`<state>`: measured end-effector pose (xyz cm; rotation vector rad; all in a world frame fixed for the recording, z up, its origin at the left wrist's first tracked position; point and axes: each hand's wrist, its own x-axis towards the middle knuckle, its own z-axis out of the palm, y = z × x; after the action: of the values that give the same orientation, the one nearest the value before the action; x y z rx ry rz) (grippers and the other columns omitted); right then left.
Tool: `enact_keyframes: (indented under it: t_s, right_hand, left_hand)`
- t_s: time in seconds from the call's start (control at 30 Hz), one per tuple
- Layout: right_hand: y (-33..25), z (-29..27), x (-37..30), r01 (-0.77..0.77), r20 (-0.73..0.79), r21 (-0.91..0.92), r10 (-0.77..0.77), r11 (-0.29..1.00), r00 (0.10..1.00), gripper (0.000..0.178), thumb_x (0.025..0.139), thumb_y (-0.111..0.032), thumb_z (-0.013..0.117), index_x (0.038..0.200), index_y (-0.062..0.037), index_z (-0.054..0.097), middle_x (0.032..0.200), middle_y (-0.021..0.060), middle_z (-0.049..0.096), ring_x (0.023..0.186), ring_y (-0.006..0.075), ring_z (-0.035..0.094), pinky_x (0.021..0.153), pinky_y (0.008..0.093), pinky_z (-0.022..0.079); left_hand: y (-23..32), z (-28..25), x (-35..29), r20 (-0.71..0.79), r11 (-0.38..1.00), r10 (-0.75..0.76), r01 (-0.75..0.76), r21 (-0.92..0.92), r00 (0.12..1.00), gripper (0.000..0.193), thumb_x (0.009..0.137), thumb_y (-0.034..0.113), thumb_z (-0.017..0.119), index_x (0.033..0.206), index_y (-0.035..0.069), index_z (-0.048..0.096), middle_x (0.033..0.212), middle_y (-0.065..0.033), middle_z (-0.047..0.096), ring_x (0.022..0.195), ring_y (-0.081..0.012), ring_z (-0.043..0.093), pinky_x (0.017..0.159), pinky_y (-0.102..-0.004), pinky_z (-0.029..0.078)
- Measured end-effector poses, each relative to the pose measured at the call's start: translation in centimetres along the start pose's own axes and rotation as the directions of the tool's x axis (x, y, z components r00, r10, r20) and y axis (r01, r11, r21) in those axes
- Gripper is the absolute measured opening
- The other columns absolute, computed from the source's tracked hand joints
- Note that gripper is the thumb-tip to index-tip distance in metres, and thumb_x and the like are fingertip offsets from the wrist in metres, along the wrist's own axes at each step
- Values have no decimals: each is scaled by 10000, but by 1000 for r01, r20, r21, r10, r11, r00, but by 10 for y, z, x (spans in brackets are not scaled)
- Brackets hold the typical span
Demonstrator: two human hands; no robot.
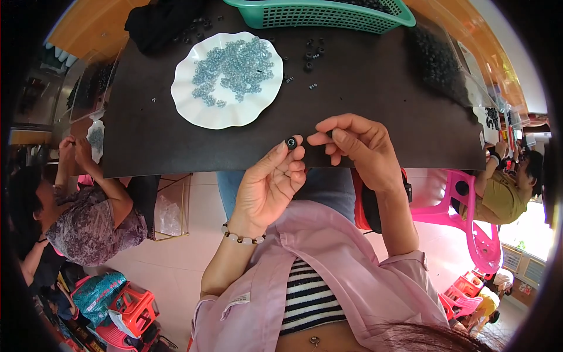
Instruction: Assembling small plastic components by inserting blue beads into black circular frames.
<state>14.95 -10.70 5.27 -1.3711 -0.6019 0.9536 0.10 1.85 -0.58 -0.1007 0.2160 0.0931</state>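
Over the near edge of the dark table (328,105), my left hand (268,186) pinches a small black round part (291,142) between thumb and fingertips. A pale ring shows in the middle of that part. Just to the right, my right hand (365,151) is closed at thumb and fingers on a small dark piece (329,134), too small to name. The two hands are apart. Beyond them lies a white wavy-rimmed plate (186,104), with a heap of small clear bluish plastic pieces (234,64) on it.
A green slatted basket (328,17) holding black parts stands at the far edge. Loose black parts (309,57) and a few clear pieces lie near the plate. Black cloth (158,26) is at the far left. Other people sit left and right; a pink chair (454,205) stands at right.
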Motion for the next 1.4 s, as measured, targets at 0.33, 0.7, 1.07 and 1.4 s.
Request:
enact_keyframes:
  t_s: [0.33, 0.7, 1.07, 1.4]
  right_hand:
    - [5, 2, 0, -43, -29, 121, 47, 992, 998, 162, 926, -138, 566, 1020, -6, 580, 1060, 178, 664, 765, 105, 636, 650, 219, 524]
    - [18, 2, 0, -4, -50, 319, 21, 948, 999, 143, 874, -94, 638, 1005, -44, 608, 859, 50, 607, 703, 71, 525, 525, 187, 411]
    - [24, 2, 2, 41, -119, 397, 8, 917, 993, 149, 906, -75, 576, 1051, -45, 582, 899, 74, 619, 738, 78, 547, 526, 182, 428]
    - [25, 3, 3, 47, -83, 346, -19, 937, 996, 147, 893, -101, 609, 1010, -11, 601, 896, 84, 632, 714, 85, 559, 561, 195, 450]
  left_hand:
    - [0, 3, -2, -46, 968, 108, -95, 231, 993, 251, 937, 151, 560, 1131, -3, 600, 941, -85, 671, 754, -103, 620, 712, -247, 527]
    - [-2, 8, 0, -61, 941, 106, -80, 330, 992, 278, 922, 147, 587, 1151, -9, 600, 929, -80, 675, 753, -85, 625, 719, -238, 538]
    - [-1, 5, 3, -79, 938, 114, -81, 338, 990, 279, 923, 153, 588, 1147, -13, 600, 927, -78, 670, 742, -80, 619, 713, -231, 537]
    - [-1, 3, 2, -81, 937, 127, -93, 337, 989, 282, 925, 159, 585, 1145, -17, 597, 920, -77, 671, 743, -82, 624, 710, -231, 542]
